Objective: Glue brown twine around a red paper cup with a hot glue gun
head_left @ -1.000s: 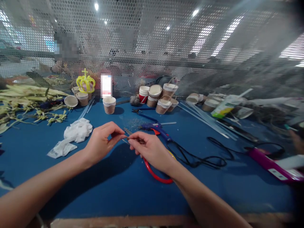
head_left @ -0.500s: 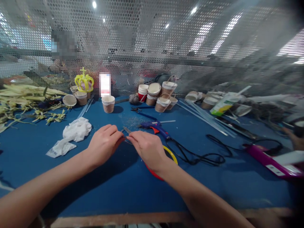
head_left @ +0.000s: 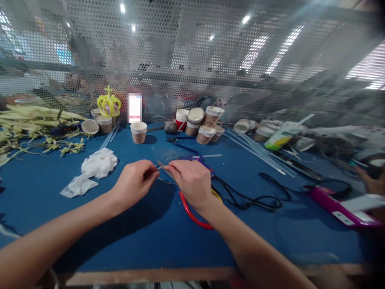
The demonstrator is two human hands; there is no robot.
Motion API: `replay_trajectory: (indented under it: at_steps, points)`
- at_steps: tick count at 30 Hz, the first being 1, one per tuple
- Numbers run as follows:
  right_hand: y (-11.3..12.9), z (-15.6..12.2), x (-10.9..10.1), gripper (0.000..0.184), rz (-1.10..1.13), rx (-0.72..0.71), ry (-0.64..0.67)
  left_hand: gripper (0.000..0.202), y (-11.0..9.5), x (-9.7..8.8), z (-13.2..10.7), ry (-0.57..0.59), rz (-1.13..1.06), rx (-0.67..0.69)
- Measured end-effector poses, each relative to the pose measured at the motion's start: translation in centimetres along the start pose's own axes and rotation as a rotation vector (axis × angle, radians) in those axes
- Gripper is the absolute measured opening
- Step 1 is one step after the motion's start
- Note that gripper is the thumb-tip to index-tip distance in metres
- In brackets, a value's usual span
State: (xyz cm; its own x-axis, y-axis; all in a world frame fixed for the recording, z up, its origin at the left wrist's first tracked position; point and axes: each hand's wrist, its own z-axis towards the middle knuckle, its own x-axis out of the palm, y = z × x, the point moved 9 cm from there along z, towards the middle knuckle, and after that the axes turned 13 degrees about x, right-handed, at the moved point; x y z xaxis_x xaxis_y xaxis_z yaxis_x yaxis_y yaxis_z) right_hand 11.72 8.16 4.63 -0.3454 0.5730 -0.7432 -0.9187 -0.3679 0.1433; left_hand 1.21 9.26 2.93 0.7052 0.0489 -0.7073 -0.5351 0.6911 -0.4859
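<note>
My left hand [head_left: 135, 182] and my right hand [head_left: 189, 180] meet over the middle of the blue table [head_left: 144, 233]. Both are closed in a pinch on a thin piece of wire [head_left: 164, 167] stretched between their fingertips. Red-and-yellow-handled scissors [head_left: 192, 210] lie under my right wrist, partly hidden. A blue glue gun [head_left: 200, 160] lies just behind my right hand, with its black cord [head_left: 249, 200] running off to the right.
Paper cups [head_left: 138, 132] and a cluster of cups [head_left: 204, 120] stand at the back by a perforated screen. A yellow crown [head_left: 108, 102], dried leaves [head_left: 27, 124] and white crumpled cloth [head_left: 96, 164] are at left. A purple tool [head_left: 339, 204] and another person's hand [head_left: 371, 184] are at right.
My hands dipped toward the table and rose again, staying pinched together on the wire. My right hand has turned over a little above the scissors.
</note>
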Motion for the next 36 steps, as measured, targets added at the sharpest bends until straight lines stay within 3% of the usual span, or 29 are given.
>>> replay_trajectory:
  at_steps: [4, 7, 12, 16, 22, 30, 36]
  points:
    - [-0.3, 0.0, -0.3, 0.037, 0.023, 0.018, -0.053, 0.018, 1.2, 1.1, -0.7, -0.018, -0.292, -0.188]
    - [-0.8, 0.2, -0.6, 0.035, 0.034, 0.025, -0.057, 0.021, 1.9, 1.7, -0.8, -0.008, -0.45, -0.248]
    - [-1.3, 0.5, -1.2, 0.034, 0.012, 0.019, -0.08, 0.019, 2.1, 1.5, -0.6, -0.021, -0.508, -0.267]
    - [-0.9, 0.3, -1.4, 0.034, -0.024, 0.018, -0.133, 0.021, 1.6, 2.6, -1.0, -0.021, -0.648, -0.282]
    - [-0.9, 0.0, -2.2, 0.029, 0.068, -0.001, -0.236, 0.022, 1.7, 2.9, -1.3, -0.025, -0.717, -0.298]
    - [-1.4, -0.1, -1.6, 0.031, 0.007, 0.06, -0.201, 0.022, 1.2, 3.1, -1.3, -0.046, -0.819, -0.3]
    - [-1.7, -0.1, -2.1, 0.025, 0.131, 0.076, -0.204, 0.021, 1.6, 2.7, -1.4, -0.087, -0.819, -0.3]
